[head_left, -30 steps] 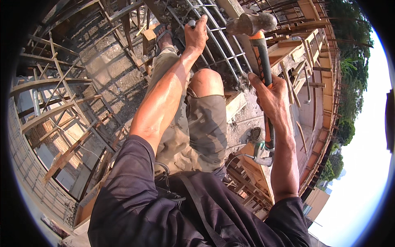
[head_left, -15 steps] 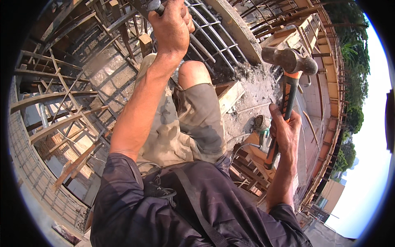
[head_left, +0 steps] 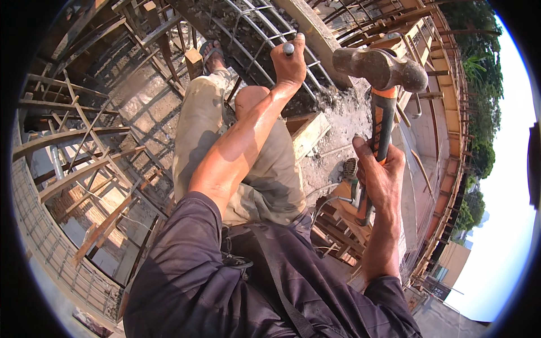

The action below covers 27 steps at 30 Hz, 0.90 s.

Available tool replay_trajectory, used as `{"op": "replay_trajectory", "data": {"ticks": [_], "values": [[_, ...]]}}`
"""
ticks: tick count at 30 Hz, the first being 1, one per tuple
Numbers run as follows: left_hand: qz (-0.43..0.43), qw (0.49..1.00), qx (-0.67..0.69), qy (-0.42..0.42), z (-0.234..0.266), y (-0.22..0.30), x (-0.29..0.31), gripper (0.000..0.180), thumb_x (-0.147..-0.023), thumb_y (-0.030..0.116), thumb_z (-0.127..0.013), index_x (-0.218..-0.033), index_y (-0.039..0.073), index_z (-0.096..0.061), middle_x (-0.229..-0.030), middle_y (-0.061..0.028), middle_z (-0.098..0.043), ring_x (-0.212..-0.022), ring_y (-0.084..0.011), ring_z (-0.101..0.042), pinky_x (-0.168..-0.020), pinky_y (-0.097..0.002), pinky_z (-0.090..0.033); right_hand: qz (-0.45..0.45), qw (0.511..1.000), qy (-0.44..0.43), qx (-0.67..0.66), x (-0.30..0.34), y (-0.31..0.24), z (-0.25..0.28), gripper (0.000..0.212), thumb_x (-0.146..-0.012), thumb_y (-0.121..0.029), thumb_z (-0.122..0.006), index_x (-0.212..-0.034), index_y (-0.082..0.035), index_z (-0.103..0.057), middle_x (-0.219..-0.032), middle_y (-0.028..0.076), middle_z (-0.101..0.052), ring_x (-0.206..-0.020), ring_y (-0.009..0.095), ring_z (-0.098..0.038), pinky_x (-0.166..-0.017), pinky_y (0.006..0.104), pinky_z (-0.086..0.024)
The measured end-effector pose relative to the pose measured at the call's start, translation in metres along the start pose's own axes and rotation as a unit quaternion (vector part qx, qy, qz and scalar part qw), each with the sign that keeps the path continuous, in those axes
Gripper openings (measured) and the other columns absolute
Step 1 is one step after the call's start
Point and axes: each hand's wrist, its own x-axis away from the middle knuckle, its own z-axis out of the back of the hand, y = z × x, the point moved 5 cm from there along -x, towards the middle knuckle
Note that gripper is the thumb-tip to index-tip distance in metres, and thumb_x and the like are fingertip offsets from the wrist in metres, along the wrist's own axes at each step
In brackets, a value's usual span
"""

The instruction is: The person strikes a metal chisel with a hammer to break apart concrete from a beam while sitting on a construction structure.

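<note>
My right hand (head_left: 383,177) is wrapped round the black and orange handle of a hammer (head_left: 378,69). The hammer stands upright, its heavy worn steel head raised above my fist. My left hand (head_left: 289,65) is closed round a steel chisel (head_left: 288,49), of which only the round struck end shows above the thumb side. The chisel's lower part is hidden beneath the hand. Under and beside that hand runs a grid of steel reinforcing bars (head_left: 253,19) in a trench-like form. The hammer head is to the right of the chisel, apart from it.
A green power tool (head_left: 350,169) with a cable lies beyond my right forearm. A short wooden block (head_left: 311,134) sits beside my knee on the rough concrete (head_left: 344,124). On the left, timber props (head_left: 84,132) and beams stand over a lower level. My sandalled foot (head_left: 214,56) rests near the bars.
My left hand has moved right and slightly down with the chisel, which now points end-up toward me. The hammer has shifted slightly left. My left leg and foot show more.
</note>
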Motion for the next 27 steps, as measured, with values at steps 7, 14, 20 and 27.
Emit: {"op": "replay_trajectory", "data": {"ticks": [7,14,20,27], "values": [[0.012,0.991,-0.073,-0.115,-0.002,0.017,0.008,0.053,-0.095,0.033,-0.060,-0.054,0.005,-0.041,-0.050,0.0043,-0.033,-0.053,-0.0068,-0.032,-0.046,-0.0329,-0.028,0.234,0.962,0.027,-0.139,0.006,-0.094,0.010,0.027,-0.089,-0.014,-0.072,-0.068,-0.008,-0.056,-0.054,-0.006,-0.048,-0.044,0.002,-0.040,-0.040,0.0211,-0.027],[0.006,0.980,-0.111,-0.166,0.002,0.007,0.011,0.047,-0.092,0.036,-0.060,-0.064,-0.001,-0.051,-0.050,-0.0039,-0.043,-0.055,-0.0086,-0.046,-0.052,-0.0336,-0.040,0.084,0.963,-0.041,0.252,-0.054,-0.015,-0.026,0.038,-0.084,-0.032,-0.066,-0.067,0.000,-0.053,-0.052,0.000,-0.046,-0.049,0.011,-0.044,-0.047,0.0326,-0.038],[0.007,0.964,-0.135,-0.229,0.002,0.017,0.007,0.052,-0.093,0.039,-0.056,-0.058,0.004,-0.043,-0.049,-0.0015,-0.037,-0.050,-0.0111,-0.035,-0.047,-0.0370,-0.031,0.202,0.978,0.036,0.027,0.014,-0.102,-0.003,0.032,-0.088,-0.025,-0.070,-0.066,-0.009,-0.053,-0.051,-0.006,-0.042,-0.042,0.003,-0.037,-0.040,0.0219,-0.028],[0.026,0.961,-0.145,-0.233,-0.018,0.011,0.019,0.048,-0.091,0.038,-0.058,-0.058,0.003,-0.050,-0.047,-0.0023,-0.043,-0.050,-0.0119,-0.039,-0.049,-0.0379,-0.035,0.312,0.948,0.055,-0.029,0.003,-0.082,-0.021,0.037,-0.093,-0.023,-0.063,-0.063,-0.009,-0.046,-0.052,-0.004,-0.036,-0.043,0.006,-0.032,-0.043,0.0248,-0.031]]}}
